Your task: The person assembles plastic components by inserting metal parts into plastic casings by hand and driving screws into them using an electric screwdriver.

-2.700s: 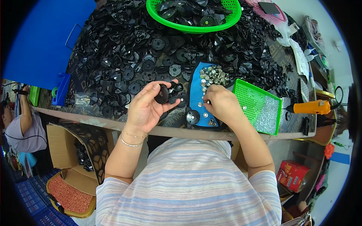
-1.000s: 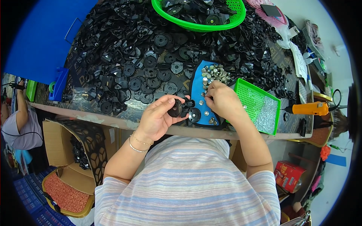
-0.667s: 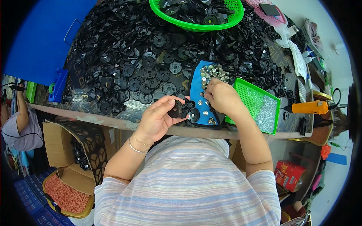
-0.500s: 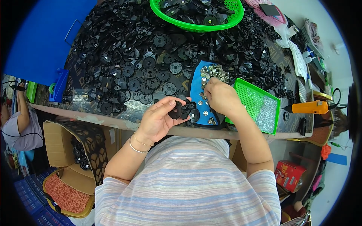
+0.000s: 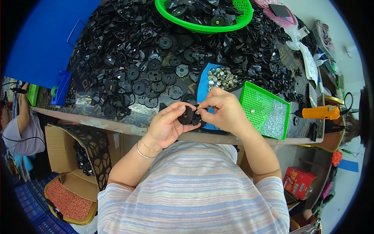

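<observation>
My left hand (image 5: 168,121) is closed on a round black plastic disc (image 5: 185,116), tilted on edge, with another black plastic part behind it, partly hidden by my fingers. Close beside it, my right hand (image 5: 221,107) pinches a small silvery metal piece (image 5: 197,112) against that black part. Under my right hand spreads a blue cloth mat (image 5: 203,85). A heap of small silvery metal caps (image 5: 224,77) lies on its far end.
A green perforated tray (image 5: 248,100) holding many tiny silvery pieces stands to the right. Beyond it is an orange-handled power screwdriver (image 5: 320,112). Piles of black plastic parts (image 5: 117,58) cover the table, with a green basket (image 5: 202,28) of them at the back. Someone sits far left.
My right hand has moved left and nearer from the metal caps on the mat to the black part in my left hand. My left hand has stayed almost in place.
</observation>
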The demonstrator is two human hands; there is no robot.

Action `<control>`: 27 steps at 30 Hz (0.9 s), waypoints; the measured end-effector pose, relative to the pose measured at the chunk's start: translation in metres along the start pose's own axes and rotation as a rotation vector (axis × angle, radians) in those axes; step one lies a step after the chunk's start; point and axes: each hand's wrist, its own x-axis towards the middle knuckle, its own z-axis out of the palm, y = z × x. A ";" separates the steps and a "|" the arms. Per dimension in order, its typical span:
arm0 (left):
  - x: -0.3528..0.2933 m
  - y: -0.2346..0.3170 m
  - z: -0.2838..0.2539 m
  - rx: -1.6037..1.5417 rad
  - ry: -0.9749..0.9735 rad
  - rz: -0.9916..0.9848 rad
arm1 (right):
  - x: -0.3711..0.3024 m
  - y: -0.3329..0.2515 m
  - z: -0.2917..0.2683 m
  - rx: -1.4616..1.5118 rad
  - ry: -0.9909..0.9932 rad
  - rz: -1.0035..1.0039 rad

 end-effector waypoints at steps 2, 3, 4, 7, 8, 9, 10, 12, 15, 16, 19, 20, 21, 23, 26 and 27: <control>0.001 -0.001 -0.001 0.010 0.039 -0.022 | -0.001 0.001 0.003 -0.023 0.018 -0.007; 0.000 -0.001 -0.001 0.010 0.041 -0.021 | -0.002 0.002 0.004 -0.048 0.038 -0.011; -0.001 -0.001 -0.001 0.006 0.044 -0.010 | -0.002 0.001 0.005 -0.047 0.037 -0.011; -0.001 0.000 0.003 0.008 0.062 -0.001 | -0.003 0.000 0.007 -0.047 0.068 -0.022; -0.001 0.000 0.003 0.016 0.078 0.000 | -0.003 -0.001 0.006 -0.032 0.081 -0.009; -0.001 0.000 0.003 0.015 0.078 0.000 | -0.003 -0.002 0.005 -0.017 0.095 0.003; -0.001 0.000 0.003 0.010 0.053 -0.005 | -0.004 -0.003 0.004 -0.017 0.095 0.003; -0.001 0.000 0.004 0.005 0.028 -0.008 | -0.005 -0.004 -0.001 0.010 0.121 0.029; -0.001 0.000 0.009 0.035 0.043 -0.007 | -0.006 -0.015 -0.008 0.109 0.116 -0.013; -0.001 -0.002 0.009 0.037 0.056 0.014 | -0.007 -0.019 -0.009 0.109 0.117 -0.016; 0.003 -0.004 0.010 0.035 0.080 0.057 | -0.007 -0.023 -0.001 0.024 0.072 0.015; 0.003 -0.006 0.012 0.039 0.088 0.086 | -0.007 -0.022 0.003 0.024 0.074 0.014; 0.004 -0.007 0.014 0.041 0.087 0.087 | -0.007 -0.021 0.007 0.031 0.108 0.014; 0.005 -0.009 0.016 0.066 0.049 0.093 | -0.008 -0.021 0.008 0.039 0.143 0.014; 0.002 -0.008 0.021 0.005 0.093 0.096 | -0.007 -0.018 0.002 0.169 0.171 0.109; 0.001 -0.008 0.020 0.005 0.094 0.098 | -0.007 -0.015 -0.002 0.214 0.179 0.134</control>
